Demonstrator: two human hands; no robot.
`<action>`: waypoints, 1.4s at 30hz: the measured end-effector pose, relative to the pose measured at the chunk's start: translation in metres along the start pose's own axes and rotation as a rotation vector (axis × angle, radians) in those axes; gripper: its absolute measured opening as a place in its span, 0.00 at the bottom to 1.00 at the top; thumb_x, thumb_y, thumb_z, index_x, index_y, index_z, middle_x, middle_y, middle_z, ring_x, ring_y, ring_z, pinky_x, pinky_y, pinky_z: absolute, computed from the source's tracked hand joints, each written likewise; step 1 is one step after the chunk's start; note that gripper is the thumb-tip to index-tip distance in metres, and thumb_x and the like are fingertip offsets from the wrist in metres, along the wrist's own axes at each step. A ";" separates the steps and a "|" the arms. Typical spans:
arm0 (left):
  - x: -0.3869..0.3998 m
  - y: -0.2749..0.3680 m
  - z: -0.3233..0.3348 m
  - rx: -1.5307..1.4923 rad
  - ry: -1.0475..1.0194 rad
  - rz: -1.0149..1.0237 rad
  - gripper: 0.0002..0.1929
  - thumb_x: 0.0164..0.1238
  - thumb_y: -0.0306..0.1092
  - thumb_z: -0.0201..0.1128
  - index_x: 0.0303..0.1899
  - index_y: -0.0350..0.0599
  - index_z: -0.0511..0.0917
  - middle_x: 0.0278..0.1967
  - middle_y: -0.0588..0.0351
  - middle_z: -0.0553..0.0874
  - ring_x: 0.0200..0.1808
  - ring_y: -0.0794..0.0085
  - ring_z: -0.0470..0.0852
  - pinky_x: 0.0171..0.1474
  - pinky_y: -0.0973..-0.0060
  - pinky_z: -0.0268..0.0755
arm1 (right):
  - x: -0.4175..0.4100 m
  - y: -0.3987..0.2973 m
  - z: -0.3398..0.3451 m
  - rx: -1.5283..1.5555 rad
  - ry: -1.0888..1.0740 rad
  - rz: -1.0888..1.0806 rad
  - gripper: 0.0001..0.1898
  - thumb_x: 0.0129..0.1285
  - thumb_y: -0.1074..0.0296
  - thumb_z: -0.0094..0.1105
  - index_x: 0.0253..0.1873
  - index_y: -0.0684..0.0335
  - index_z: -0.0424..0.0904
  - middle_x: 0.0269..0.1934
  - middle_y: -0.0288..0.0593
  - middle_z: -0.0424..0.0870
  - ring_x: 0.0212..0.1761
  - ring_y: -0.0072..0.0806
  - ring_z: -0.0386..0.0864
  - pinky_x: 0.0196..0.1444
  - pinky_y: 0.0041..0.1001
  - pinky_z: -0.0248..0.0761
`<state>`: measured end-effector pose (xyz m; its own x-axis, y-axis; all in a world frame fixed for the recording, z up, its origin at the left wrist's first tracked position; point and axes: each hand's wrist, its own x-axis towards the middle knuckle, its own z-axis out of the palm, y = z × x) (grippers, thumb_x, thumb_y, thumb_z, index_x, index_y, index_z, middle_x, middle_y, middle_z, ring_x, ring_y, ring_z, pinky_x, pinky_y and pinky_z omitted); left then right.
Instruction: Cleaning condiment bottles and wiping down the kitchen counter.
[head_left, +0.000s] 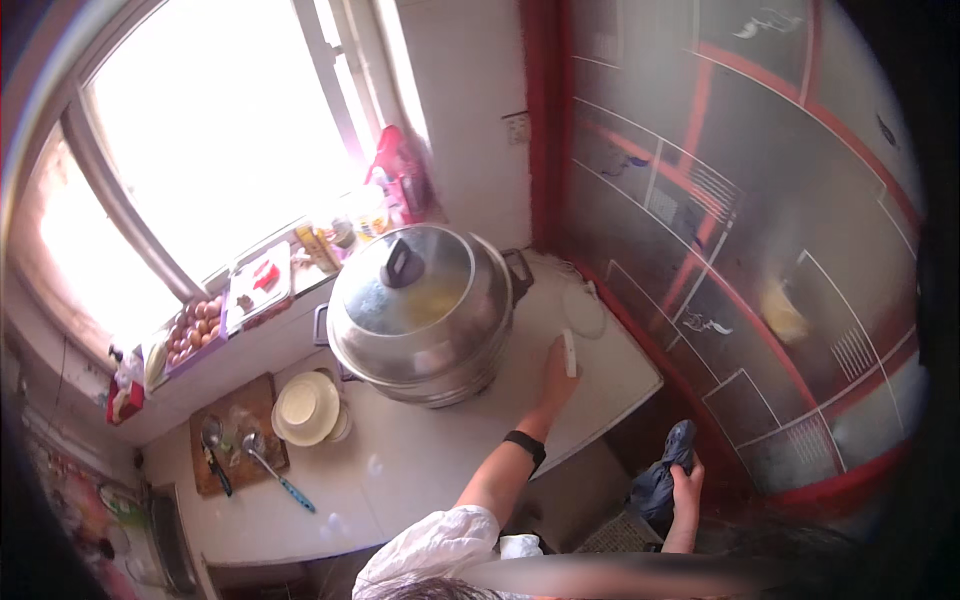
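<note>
My left hand (557, 373), with a black band on its wrist, is closed around a slim white object (570, 352) on the countertop, seemingly an extension socket. A pale cord (583, 311) loops beside it. Just left of this hand stands a large stainless steel steamer pot (442, 375). Its domed glass lid (439, 300) with a black knob is on, and something yellowish shows dimly through the glass. Off the counter's right edge, my right hand (686, 484) grips a bunched grey-blue cloth (660, 476).
Left of the pot are stacked cream bowls (304, 409) and a wooden cutting board (225, 412) with a ladle (277, 472) and another utensil. The windowsill holds brown eggs (196, 330), a white tray (259, 289) and packages. A red-framed glass partition (645, 225) borders the counter's right side.
</note>
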<state>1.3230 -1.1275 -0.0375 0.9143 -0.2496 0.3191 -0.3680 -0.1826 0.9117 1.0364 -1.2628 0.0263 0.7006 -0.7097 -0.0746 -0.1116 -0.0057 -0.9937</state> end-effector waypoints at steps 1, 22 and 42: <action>-0.004 -0.001 -0.002 0.087 0.017 0.081 0.29 0.45 0.24 0.59 0.52 0.40 0.60 0.43 0.45 0.70 0.45 0.53 0.70 0.49 0.65 0.63 | 0.005 -0.004 0.006 -0.004 -0.034 -0.004 0.21 0.46 0.74 0.50 0.49 0.70 0.68 0.43 0.42 0.73 0.45 0.30 0.70 0.50 0.26 0.60; -0.518 0.206 -0.282 0.364 0.774 0.042 0.08 0.54 0.25 0.53 0.38 0.39 0.69 0.32 0.51 0.73 0.35 0.61 0.74 0.39 0.71 0.67 | -0.219 -0.055 0.211 -0.018 -1.377 -0.222 0.15 0.52 0.70 0.53 0.43 0.71 0.71 0.38 0.41 0.74 0.38 0.25 0.69 0.39 0.23 0.64; -1.076 0.472 -0.214 0.901 2.527 -0.658 0.07 0.58 0.29 0.53 0.36 0.38 0.72 0.29 0.58 0.77 0.30 0.79 0.74 0.33 0.79 0.67 | -0.877 -0.005 0.177 -0.215 -2.714 -0.126 0.17 0.48 0.78 0.46 0.46 0.71 0.70 0.34 0.38 0.75 0.34 0.22 0.71 0.38 0.20 0.64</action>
<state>0.2018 -0.7411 0.1051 -0.7584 0.5563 0.3397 0.4052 -0.0058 0.9142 0.5468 -0.5157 0.0820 -0.3589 0.9283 -0.0975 0.0484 -0.0859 -0.9951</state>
